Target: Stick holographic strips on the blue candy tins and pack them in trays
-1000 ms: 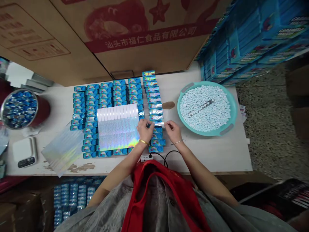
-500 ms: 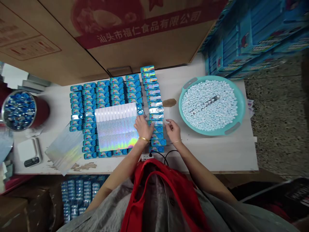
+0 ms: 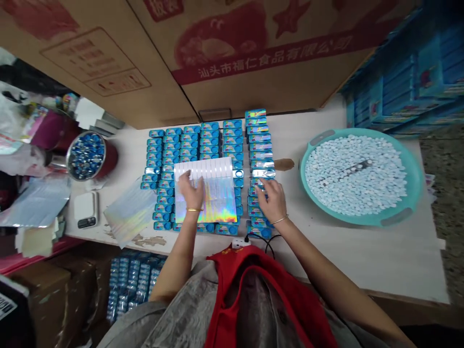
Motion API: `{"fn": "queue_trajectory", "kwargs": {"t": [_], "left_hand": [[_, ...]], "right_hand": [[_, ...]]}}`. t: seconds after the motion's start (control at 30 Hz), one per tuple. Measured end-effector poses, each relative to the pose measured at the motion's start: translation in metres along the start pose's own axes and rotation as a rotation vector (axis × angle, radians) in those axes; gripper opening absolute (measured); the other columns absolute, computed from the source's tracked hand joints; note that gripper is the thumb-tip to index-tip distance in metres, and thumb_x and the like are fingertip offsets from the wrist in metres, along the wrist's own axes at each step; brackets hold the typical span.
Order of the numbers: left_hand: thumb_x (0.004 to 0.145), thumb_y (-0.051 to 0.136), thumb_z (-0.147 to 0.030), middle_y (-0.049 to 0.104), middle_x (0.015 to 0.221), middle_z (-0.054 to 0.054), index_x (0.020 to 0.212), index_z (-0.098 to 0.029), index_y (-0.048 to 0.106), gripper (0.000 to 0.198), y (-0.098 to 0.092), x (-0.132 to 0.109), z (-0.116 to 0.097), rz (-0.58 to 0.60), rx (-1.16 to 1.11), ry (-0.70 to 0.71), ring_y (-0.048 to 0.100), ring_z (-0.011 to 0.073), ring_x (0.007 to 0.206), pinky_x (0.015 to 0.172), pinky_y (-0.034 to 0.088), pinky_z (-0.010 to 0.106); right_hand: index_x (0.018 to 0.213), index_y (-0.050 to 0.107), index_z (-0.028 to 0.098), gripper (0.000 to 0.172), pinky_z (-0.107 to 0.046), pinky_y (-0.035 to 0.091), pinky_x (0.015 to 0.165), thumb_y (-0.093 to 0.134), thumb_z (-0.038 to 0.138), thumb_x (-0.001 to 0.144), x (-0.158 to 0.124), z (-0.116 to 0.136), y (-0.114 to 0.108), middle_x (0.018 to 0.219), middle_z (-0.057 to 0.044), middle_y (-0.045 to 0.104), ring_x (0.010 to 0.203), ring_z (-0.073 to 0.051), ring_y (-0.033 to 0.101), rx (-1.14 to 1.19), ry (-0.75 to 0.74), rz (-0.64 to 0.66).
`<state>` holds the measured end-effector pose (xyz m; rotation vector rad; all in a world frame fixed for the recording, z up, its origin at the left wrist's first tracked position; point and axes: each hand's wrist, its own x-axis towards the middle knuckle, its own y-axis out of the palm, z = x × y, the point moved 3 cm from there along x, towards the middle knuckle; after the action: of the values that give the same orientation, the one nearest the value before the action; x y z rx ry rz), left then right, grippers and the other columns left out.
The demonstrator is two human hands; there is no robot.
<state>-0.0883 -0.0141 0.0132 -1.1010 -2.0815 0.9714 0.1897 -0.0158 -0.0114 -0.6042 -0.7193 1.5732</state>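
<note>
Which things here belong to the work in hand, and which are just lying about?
In use:
left hand, flat on the holographic sheet
right hand, on the foil-covered blue tins
rows of blue tins, under and beside the sheet

Probably just lying about:
digital scale
loose holographic sheet
power socket

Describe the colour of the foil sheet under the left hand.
Sheet: silvery holographic, rainbow sheen; head view.

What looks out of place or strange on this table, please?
A narrow metal strip lies on top of the small pale candies in the teal basin. It looks odd because it is long and dark among the many little round pieces.
</note>
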Motion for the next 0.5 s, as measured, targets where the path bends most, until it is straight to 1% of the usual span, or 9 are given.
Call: {"fn": "queue_trajectory", "kwargs": {"t": [0.03, 0.07, 0.1, 0.13, 0.2, 0.27, 0.37, 0.43, 0.5], "left_hand": [[0.082, 0.063, -0.034, 0.055, 0.120, 0.015, 0.119, -0.018, 0.053, 0.042, -0.014, 0.010, 0.022, -0.053, 0.060, -0.092, 0.050, 0.0280, 0.114, 0.099, 0.039, 0.044], [0.080, 0.064, -0.035, 0.054, 0.121, 0.016, 0.117, -0.018, 0.055, 0.042, -0.024, 0.017, 0.043, -0.072, 0.118, -0.193, 0.049, 0.0308, 0.116, 0.099, 0.038, 0.048], [0.079, 0.065, -0.037, 0.054, 0.122, 0.017, 0.114, -0.017, 0.057, 0.041, -0.032, 0.023, 0.060, -0.062, 0.166, -0.290, 0.048, 0.0338, 0.118, 0.099, 0.037, 0.052], [0.077, 0.067, -0.038, 0.053, 0.122, 0.018, 0.110, -0.018, 0.060, 0.039, -0.037, 0.025, 0.073, -0.028, 0.200, -0.371, 0.047, 0.0366, 0.119, 0.098, 0.037, 0.055], [0.074, 0.070, -0.040, 0.053, 0.123, 0.019, 0.103, -0.018, 0.062, 0.037, -0.039, 0.024, 0.088, 0.052, 0.226, -0.456, 0.047, 0.0395, 0.119, 0.096, 0.036, 0.058], [0.074, 0.070, -0.038, 0.054, 0.122, 0.019, 0.104, -0.018, 0.061, 0.038, -0.037, 0.018, 0.091, 0.076, 0.207, -0.450, 0.048, 0.0378, 0.117, 0.096, 0.037, 0.057], [0.075, 0.067, -0.034, 0.057, 0.114, 0.015, 0.108, -0.017, 0.058, 0.039, -0.036, 0.007, 0.087, 0.017, 0.087, -0.374, 0.053, 0.0298, 0.109, 0.093, 0.042, 0.046], [0.076, 0.064, -0.033, 0.060, 0.102, 0.010, 0.109, -0.017, 0.057, 0.038, -0.039, 0.000, 0.085, -0.002, -0.031, -0.329, 0.057, 0.0237, 0.095, 0.087, 0.045, 0.039], [0.075, 0.062, -0.033, 0.059, 0.087, 0.004, 0.110, -0.018, 0.058, 0.038, -0.044, -0.004, 0.084, 0.005, -0.146, -0.312, 0.057, 0.0187, 0.079, 0.078, 0.046, 0.035]], "right_hand": [[0.128, 0.059, 0.014, 0.049, -0.044, 0.042, 0.084, 0.037, 0.044, 0.096, 0.006, 0.013, 0.007, 0.103, -0.016, 0.058, 0.097, -0.030, 0.050, -0.031, -0.018, 0.035], [0.129, 0.058, 0.014, 0.049, -0.045, 0.042, 0.084, 0.038, 0.045, 0.096, 0.012, 0.025, 0.016, 0.105, -0.016, 0.058, 0.099, -0.031, 0.049, -0.067, -0.027, 0.073], [0.130, 0.058, 0.014, 0.050, -0.045, 0.041, 0.084, 0.040, 0.045, 0.095, 0.017, 0.036, 0.025, 0.106, -0.017, 0.057, 0.101, -0.032, 0.048, -0.103, -0.028, 0.108], [0.129, 0.058, 0.013, 0.050, -0.045, 0.041, 0.084, 0.041, 0.045, 0.094, 0.021, 0.045, 0.035, 0.107, -0.017, 0.057, 0.102, -0.033, 0.048, -0.134, -0.023, 0.140], [0.126, 0.060, 0.014, 0.048, -0.045, 0.041, 0.084, 0.046, 0.045, 0.092, 0.024, 0.057, 0.053, 0.108, -0.017, 0.058, 0.103, -0.033, 0.048, -0.166, 0.002, 0.187], [0.122, 0.061, 0.014, 0.045, -0.044, 0.041, 0.085, 0.051, 0.044, 0.090, 0.024, 0.061, 0.066, 0.110, -0.016, 0.058, 0.104, -0.032, 0.049, -0.155, 0.047, 0.199], [0.115, 0.060, 0.014, 0.042, -0.043, 0.042, 0.087, 0.057, 0.043, 0.085, 0.020, 0.059, 0.074, 0.112, -0.016, 0.058, 0.106, -0.031, 0.050, -0.058, 0.121, 0.125], [0.108, 0.059, 0.016, 0.036, -0.041, 0.045, 0.083, 0.056, 0.042, 0.084, 0.019, 0.057, 0.072, 0.104, -0.014, 0.059, 0.100, -0.028, 0.054, 0.120, 0.153, 0.045], [0.100, 0.055, 0.019, 0.030, -0.037, 0.047, 0.073, 0.054, 0.043, 0.083, 0.017, 0.055, 0.068, 0.089, -0.008, 0.060, 0.084, -0.023, 0.056, 0.367, 0.189, -0.006]]}}
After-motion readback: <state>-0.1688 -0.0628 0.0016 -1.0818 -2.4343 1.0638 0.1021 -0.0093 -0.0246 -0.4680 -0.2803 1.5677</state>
